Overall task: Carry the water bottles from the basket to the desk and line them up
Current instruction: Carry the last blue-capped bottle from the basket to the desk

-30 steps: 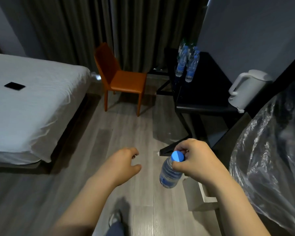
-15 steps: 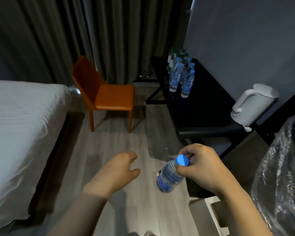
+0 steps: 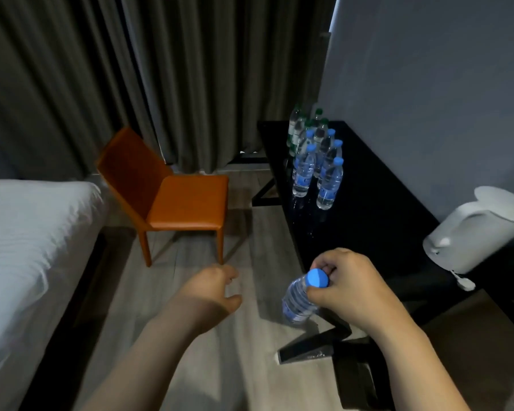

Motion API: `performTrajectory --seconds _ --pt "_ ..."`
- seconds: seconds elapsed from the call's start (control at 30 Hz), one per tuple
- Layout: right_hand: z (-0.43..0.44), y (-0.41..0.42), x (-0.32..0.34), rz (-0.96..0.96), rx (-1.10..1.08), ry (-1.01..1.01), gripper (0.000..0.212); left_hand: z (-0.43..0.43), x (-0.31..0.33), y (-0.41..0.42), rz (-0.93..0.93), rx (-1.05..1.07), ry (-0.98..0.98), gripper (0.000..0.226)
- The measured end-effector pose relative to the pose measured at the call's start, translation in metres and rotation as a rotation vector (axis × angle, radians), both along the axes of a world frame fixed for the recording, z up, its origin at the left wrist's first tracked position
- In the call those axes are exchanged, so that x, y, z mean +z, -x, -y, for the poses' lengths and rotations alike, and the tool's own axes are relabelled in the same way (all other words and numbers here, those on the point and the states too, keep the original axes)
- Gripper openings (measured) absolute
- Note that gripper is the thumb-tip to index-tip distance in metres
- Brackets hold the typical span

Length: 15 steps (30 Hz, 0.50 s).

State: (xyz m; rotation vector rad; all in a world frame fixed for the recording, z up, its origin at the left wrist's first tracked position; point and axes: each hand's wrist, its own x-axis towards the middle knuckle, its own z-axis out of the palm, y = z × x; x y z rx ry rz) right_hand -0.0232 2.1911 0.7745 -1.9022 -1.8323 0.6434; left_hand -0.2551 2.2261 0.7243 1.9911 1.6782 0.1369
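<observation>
**One bottle in my right hand, near the desk**

My right hand (image 3: 349, 287) grips a water bottle (image 3: 298, 301) by its neck, just under the blue cap (image 3: 317, 278). My fingers wrap tight around the top. The bottle hangs tilted, with its bottom pointing down and to the left, over the wood floor (image 3: 244, 232). It is in the air beside the near edge of the black desk (image 3: 377, 221) and touches nothing but my hand.

My left hand (image 3: 212, 287) holds nothing. Its fingers are loosely curled and the thumb sticks out toward the bottle.

Far back on the desk stands a bunch of bottles (image 3: 316, 161) in two rows, all upright and close together. The near ones have blue caps and the far ones have green caps. A white kettle (image 3: 476, 229) sits on the right side of the desk, well apart from them.

An orange chair (image 3: 172, 191) stands to the left of the desk, in front of the dark curtains (image 3: 166, 69). A white bed (image 3: 27, 241) is at the far left
</observation>
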Motion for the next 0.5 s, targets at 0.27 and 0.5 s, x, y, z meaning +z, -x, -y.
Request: performTrajectory --seconds 0.27,0.5 --pt "-0.078 -0.026 -0.016 -0.016 -0.05 0.047 0.022 -0.082 -0.002 -0.02 0.029 -0.105 -0.001 0.048" --pt "-0.154 -0.03 -0.03 -0.05 -0.134 0.106 0.021 -0.184 -0.011 -0.034 -0.002 -0.261 0.007 0.046"
